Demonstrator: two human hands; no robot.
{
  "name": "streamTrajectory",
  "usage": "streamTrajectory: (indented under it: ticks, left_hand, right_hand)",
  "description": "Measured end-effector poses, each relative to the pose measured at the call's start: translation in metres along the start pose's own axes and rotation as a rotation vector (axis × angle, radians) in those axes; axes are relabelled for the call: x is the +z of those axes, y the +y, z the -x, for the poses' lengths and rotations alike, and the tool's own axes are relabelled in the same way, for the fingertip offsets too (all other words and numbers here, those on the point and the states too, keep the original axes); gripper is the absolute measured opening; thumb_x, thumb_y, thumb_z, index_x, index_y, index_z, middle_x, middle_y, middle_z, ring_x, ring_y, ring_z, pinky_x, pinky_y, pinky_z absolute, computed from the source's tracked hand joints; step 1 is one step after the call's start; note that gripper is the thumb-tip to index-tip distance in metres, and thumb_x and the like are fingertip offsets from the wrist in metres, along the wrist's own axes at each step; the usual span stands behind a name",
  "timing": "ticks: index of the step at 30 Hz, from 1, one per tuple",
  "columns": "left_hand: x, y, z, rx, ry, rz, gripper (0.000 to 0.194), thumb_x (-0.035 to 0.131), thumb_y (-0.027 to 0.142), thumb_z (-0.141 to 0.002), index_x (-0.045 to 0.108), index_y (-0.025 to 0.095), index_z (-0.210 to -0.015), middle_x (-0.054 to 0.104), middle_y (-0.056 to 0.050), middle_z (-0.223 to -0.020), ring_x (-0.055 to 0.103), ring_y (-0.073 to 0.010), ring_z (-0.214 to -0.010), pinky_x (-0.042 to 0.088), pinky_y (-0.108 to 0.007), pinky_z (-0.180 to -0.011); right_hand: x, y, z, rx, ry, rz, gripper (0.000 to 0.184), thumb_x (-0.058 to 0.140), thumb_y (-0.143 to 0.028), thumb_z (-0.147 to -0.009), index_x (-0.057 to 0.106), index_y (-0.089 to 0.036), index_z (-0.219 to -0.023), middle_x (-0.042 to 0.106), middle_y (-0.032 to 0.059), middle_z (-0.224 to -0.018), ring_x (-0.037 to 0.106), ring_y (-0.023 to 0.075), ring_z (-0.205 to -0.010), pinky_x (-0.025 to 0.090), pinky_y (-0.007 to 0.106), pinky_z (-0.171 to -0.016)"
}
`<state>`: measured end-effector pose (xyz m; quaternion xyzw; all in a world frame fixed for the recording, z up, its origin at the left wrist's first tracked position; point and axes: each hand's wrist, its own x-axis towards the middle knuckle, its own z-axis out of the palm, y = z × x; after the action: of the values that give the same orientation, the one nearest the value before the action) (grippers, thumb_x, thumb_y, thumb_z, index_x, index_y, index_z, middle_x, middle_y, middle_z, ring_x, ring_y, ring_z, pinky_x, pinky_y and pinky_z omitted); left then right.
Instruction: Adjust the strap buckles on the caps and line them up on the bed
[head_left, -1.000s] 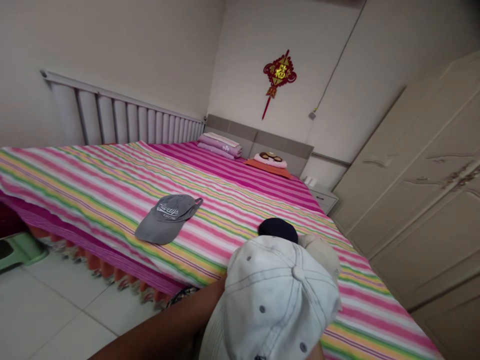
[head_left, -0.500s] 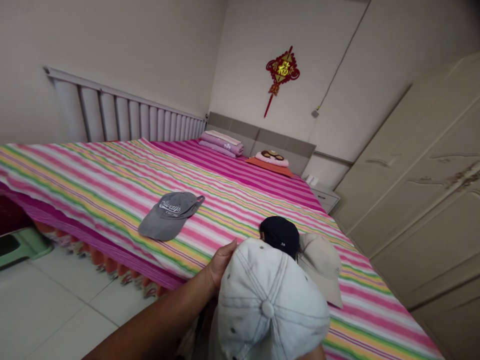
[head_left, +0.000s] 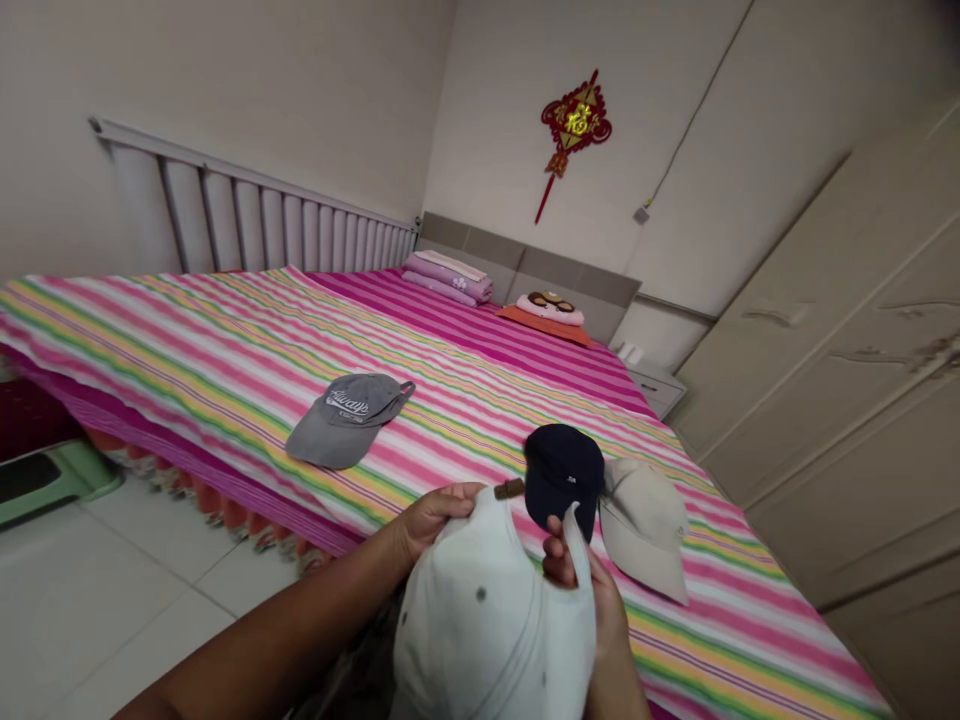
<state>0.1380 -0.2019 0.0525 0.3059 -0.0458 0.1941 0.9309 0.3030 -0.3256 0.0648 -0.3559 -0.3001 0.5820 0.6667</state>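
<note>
A white baseball cap (head_left: 480, 620) is held up close to me, its back opening facing away toward the bed. My left hand (head_left: 439, 515) grips its left edge beside a brown buckle (head_left: 509, 489) on the strap end. On the other side, my right hand (head_left: 592, 585) pinches the loose white strap (head_left: 577, 545), so the back closure looks undone. Just beyond lies a navy cap (head_left: 562, 470) on the bed, touching or overlapping a beige cap (head_left: 645, 525) to its right. Farther left rests a grey cap (head_left: 349, 420) with white lettering.
A striped sheet covers the bed (head_left: 225, 350). Folded purple bedding (head_left: 446, 278) and a pink bundle on orange cloth (head_left: 547, 312) lie near the headboard (head_left: 480, 242). A green stool (head_left: 67, 485) stands at the left, a wardrobe (head_left: 847, 400) at the right.
The white cap has turned and tipped, so its back opening and strap now show instead of its crown. My right hand has come into view, holding the strap.
</note>
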Motion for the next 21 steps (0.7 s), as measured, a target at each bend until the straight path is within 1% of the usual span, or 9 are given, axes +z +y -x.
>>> streamTrajectory:
  ticks: [2,3,5,7,8,12,15,18,21]
  left_hand:
    - [0.004,0.001,0.005,-0.033,0.003,-0.072,0.036,0.072,0.016,-0.053,0.065,0.005,-0.087,0.067,-0.007,-0.069,0.060,-0.0120,-0.054,0.044,-0.019,-0.052]
    - [0.006,0.001,0.007,-0.045,0.016,-0.105,0.038,0.073,0.017,-0.053,0.065,0.005,-0.088,0.067,-0.008,-0.071,0.061,-0.0126,-0.056,0.045,-0.019,-0.054]
    - [0.011,0.000,0.011,-0.070,0.050,-0.168,0.041,0.075,0.022,-0.051,0.065,0.005,-0.087,0.067,-0.010,-0.074,0.061,-0.0137,-0.058,0.046,-0.021,-0.056]
    - [0.017,-0.001,0.013,-0.098,0.085,-0.225,0.046,0.078,0.027,-0.047,0.065,0.006,-0.087,0.067,-0.010,-0.072,0.060,-0.0140,-0.057,0.047,-0.022,-0.055]
    - [0.019,-0.001,0.013,-0.108,0.103,-0.257,0.047,0.079,0.027,-0.046,0.065,0.007,-0.086,0.067,-0.009,-0.071,0.060,-0.0136,-0.056,0.046,-0.022,-0.053]
    - [0.030,0.004,0.012,-0.116,0.168,-0.395,0.034,0.078,0.020,-0.048,0.064,0.010,-0.077,0.063,-0.002,-0.064,0.054,-0.0076,-0.049,0.042,-0.017,-0.047]
    - [0.036,0.008,0.011,-0.106,0.121,-0.486,0.026,0.075,0.021,-0.055,0.061,0.011,-0.074,0.057,0.002,-0.058,0.046,-0.0028,-0.043,0.034,-0.013,-0.042]
    - [0.040,0.009,0.010,-0.092,0.059,-0.520,0.027,0.074,0.023,-0.058,0.061,0.010,-0.077,0.058,0.000,-0.062,0.047,-0.0036,-0.047,0.034,-0.014,-0.044]
    - [0.040,0.008,0.009,-0.046,0.067,-0.435,0.029,0.076,0.022,-0.055,0.062,0.010,-0.078,0.062,-0.005,-0.070,0.054,-0.0079,-0.057,0.040,-0.017,-0.052]
  right_hand:
    - [-0.001,0.000,0.002,0.000,0.041,-0.121,0.041,0.052,-0.051,-0.076,0.058,-0.014,-0.094,0.053,-0.0030,-0.064,0.047,0.0052,-0.047,0.042,0.017,-0.041]
    - [-0.001,-0.001,0.004,0.005,0.064,-0.194,0.041,0.057,-0.050,-0.073,0.059,-0.014,-0.092,0.050,-0.0048,-0.059,0.044,0.0039,-0.044,0.039,0.015,-0.039]
    - [0.003,-0.005,0.009,0.019,0.095,-0.310,0.032,0.064,-0.040,-0.072,0.059,-0.013,-0.088,0.045,-0.0070,-0.053,0.041,0.0024,-0.041,0.035,0.012,-0.037]
    - [0.009,-0.010,0.015,0.017,0.093,-0.355,0.017,0.063,-0.029,-0.075,0.059,-0.015,-0.083,0.040,-0.0081,-0.050,0.037,0.0023,-0.039,0.033,0.012,-0.036]
    - [0.013,-0.013,0.017,0.009,0.082,-0.370,0.013,0.060,-0.027,-0.077,0.058,-0.015,-0.081,0.038,-0.0082,-0.049,0.035,0.0025,-0.038,0.033,0.012,-0.036]
    - [0.026,-0.022,0.023,-0.030,-0.011,-0.435,0.018,0.054,-0.030,-0.080,0.055,-0.015,-0.070,0.031,-0.0092,-0.048,0.022,0.0013,-0.033,0.027,0.012,-0.033]
    - [0.033,-0.024,0.024,-0.012,-0.050,-0.401,0.028,0.050,-0.038,-0.082,0.056,-0.014,-0.069,0.027,-0.0095,-0.048,0.014,0.0007,-0.033,0.024,0.012,-0.033]
    - [0.039,-0.025,0.023,-0.025,-0.021,-0.330,0.040,0.047,-0.050,-0.080,0.061,-0.013,-0.076,0.032,-0.0077,-0.050,0.019,0.0007,-0.034,0.026,0.012,-0.035]
    - [0.043,-0.027,0.023,-0.042,0.013,-0.224,0.052,0.049,-0.056,-0.075,0.062,-0.010,-0.095,0.046,-0.0026,-0.056,0.038,0.0037,-0.042,0.036,0.016,-0.042]
